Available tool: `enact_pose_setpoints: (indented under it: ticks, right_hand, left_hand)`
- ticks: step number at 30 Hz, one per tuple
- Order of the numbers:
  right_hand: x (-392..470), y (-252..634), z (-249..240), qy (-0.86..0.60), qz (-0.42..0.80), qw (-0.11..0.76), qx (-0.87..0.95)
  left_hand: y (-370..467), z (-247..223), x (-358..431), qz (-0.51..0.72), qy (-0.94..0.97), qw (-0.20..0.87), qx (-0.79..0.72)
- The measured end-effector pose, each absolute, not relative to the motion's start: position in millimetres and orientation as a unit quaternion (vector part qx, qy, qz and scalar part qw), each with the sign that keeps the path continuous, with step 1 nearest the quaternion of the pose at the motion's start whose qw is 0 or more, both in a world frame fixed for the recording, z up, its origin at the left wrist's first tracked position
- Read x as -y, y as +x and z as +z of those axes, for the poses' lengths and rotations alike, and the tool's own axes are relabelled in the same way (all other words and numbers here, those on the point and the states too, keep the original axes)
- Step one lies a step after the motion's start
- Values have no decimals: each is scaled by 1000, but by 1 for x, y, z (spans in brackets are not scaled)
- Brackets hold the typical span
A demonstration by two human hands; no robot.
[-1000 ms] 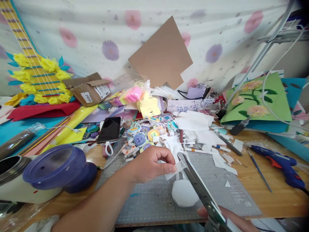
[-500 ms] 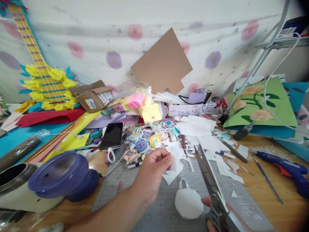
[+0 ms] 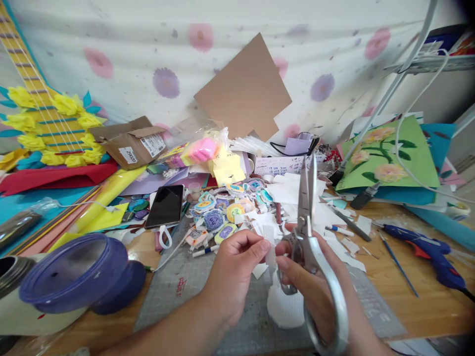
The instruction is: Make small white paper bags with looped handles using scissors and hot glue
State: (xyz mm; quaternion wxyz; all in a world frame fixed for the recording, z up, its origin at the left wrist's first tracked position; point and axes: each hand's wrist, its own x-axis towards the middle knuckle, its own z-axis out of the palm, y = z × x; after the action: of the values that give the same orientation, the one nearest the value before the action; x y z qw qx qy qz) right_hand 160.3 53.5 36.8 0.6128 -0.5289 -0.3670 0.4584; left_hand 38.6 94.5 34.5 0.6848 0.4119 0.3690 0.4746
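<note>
In the middle of the view, my left hand [image 3: 237, 267] pinches a small white textured strip [image 3: 270, 244] between thumb and forefinger. My right hand [image 3: 315, 282] is closed on the handles of large metal scissors [image 3: 306, 222]. The blades point up and away and are slightly parted, to the right of the strip. Beneath my right hand, a round white padded piece [image 3: 285, 306] lies on the grey cutting mat [image 3: 178, 291], partly hidden by the hand and the scissors.
Colourful small badges [image 3: 215, 217] and white paper scraps [image 3: 337, 252] cover the mat's far part. A black phone [image 3: 165, 206] and a purple bowl [image 3: 74, 272] are at left. A blue glue gun [image 3: 426, 249] and a thin brush [image 3: 401, 267] lie at right.
My right hand has come up and inward with the scissors, from the lower right to beside my left hand. The view has shifted slightly to the right.
</note>
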Motion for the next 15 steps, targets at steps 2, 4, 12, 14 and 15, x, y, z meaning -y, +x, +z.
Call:
enact_pose_setpoints:
  ticks: [2,4,12,14,15]
  right_hand:
    - [-59,154,38,-539,453,609,365]
    - [-63,152,38,-550,450,605,360]
    - [-65,155,40,-572,445,595,349]
    - [-59,158,40,-558,452,589,370]
    - [-54,161,39,-544,460,584,389]
  left_hand:
    - [38,34,-95,477,410,683,-371]
    - [38,34,-96,476,409,687,-367]
    - [37,32,-97,440,437,696,-363]
    - [37,31,-97,443,445,690,-361]
    - [37,31,-97,448,444,688,-360]
